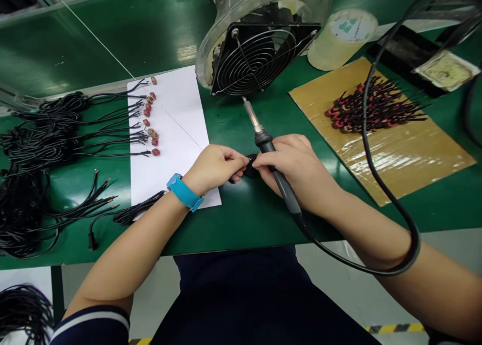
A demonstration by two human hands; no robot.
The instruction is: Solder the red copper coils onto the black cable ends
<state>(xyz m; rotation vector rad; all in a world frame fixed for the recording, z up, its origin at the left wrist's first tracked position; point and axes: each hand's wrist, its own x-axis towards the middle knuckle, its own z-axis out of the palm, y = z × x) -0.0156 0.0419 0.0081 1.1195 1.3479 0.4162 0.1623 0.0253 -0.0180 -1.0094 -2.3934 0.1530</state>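
Note:
My left hand [220, 169], with a blue band at the wrist, is closed in a pinch at the middle of the bench. Its fingertips are on what looks like the end of a black cable, mostly hidden by the fingers. A coiled black cable [141, 208] with a plug [92, 240] lies beside that wrist. In my right hand [307, 177] is a soldering iron [266, 140], its tip pointing away toward the fan. The thumb and forefinger of this hand also reach a small black round piece [251, 171] between both hands; whether they grip it is unclear.
A fan with a wire guard [259, 61] stands ahead. Bundled black cables [41, 129] lie left, several ends with red round parts on white paper [176, 169]. Right are a brown board [406, 169] bearing a pile of red-and-black leaded parts [376, 106], and a tape roll [341, 38]. The iron's cord [391, 194] loops over my right forearm.

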